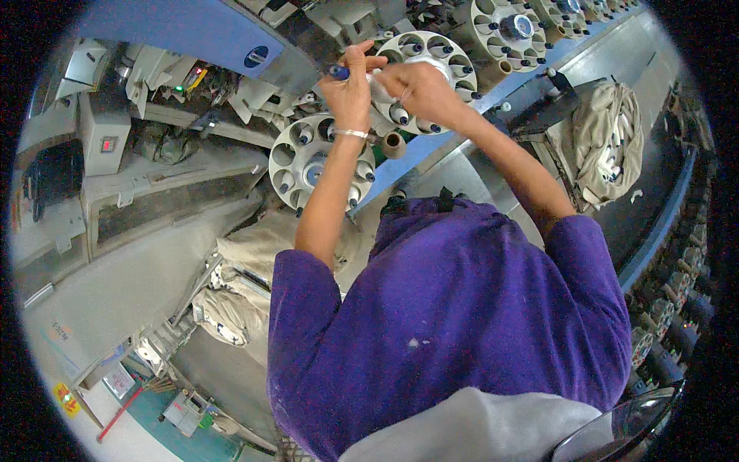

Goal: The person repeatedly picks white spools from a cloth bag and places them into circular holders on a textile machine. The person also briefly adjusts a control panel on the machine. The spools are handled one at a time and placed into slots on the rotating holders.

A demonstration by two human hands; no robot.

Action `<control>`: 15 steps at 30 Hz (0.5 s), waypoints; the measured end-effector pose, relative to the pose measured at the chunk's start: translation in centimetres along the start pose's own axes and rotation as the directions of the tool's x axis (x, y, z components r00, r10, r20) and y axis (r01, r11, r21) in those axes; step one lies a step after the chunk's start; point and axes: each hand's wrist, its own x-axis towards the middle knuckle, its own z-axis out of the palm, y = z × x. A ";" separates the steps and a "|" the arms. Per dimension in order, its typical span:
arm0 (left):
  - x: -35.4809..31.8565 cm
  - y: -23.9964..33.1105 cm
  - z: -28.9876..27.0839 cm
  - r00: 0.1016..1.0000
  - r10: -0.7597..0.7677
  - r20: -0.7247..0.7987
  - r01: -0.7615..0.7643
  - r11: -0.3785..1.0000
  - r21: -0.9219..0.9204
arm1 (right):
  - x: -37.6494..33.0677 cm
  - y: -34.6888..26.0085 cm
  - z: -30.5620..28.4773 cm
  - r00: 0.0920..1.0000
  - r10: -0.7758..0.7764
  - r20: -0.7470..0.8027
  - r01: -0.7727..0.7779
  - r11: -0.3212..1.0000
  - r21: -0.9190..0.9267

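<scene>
My left hand (pixel 351 91) is closed round a yarn bobbin whose dark blue tube end (pixel 339 71) sticks out on its left side. White yarn (pixel 379 89) shows between my two hands. Just to the right, my right hand (pixel 423 88) is bent with its fingers drawn together by that yarn; blur hides what they grip. Both hands are above the gap between two round cream magazines. The farther magazine (pixel 464 60) has dark-tipped bobbins in its pockets and is partly covered by my right hand. The nearer magazine (pixel 282 156) lies by my left forearm.
More round magazines (pixel 504 35) line the machine toward the upper right. A brown cone-shaped tube (pixel 393 145) stands beside my left wrist. A cloth-lined bin (pixel 608 146) of white bobbins is at right, another cloth sack (pixel 223 316) at lower left. A blue machine beam (pixel 185 31) runs overhead left.
</scene>
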 end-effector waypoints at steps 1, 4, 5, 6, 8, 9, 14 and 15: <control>0.6 -1.5 0.4 0.989 0.146 -0.020 -0.145 0.987 0.062 | 0.1 0.7 -0.2 0.991 0.073 -0.109 -0.060 0.991 0.118; 2.3 -5.4 1.8 0.984 0.156 -0.082 -0.149 0.985 0.091 | 0.0 1.7 -1.2 0.990 0.132 -0.049 -0.128 0.988 0.092; 1.9 -6.1 2.5 0.990 0.121 -0.076 -0.113 0.988 0.102 | 0.1 1.8 -1.6 0.986 0.164 0.026 -0.165 0.985 0.046; 1.0 -6.3 2.9 0.966 0.256 0.041 -0.256 0.917 0.306 | 0.3 1.8 -2.1 0.982 0.125 -0.142 -0.119 0.992 0.051; -3.6 -5.3 3.7 0.899 0.284 0.334 -0.397 0.852 0.342 | 1.1 1.7 -3.2 0.941 0.120 -0.316 -0.116 0.993 0.031; -6.8 -4.4 4.8 0.830 0.297 0.472 -0.434 0.875 0.214 | 1.3 1.6 -3.6 0.892 0.133 -0.432 -0.136 0.990 0.024; -11.2 4.4 3.9 0.778 0.061 0.626 -0.085 0.996 0.008 | -0.8 3.0 -4.0 0.936 0.251 0.247 -0.301 0.934 0.193; -8.1 6.5 1.9 0.866 0.154 0.476 -0.250 0.957 0.145 | -1.9 3.6 -3.4 0.889 0.208 0.408 -0.379 0.833 0.403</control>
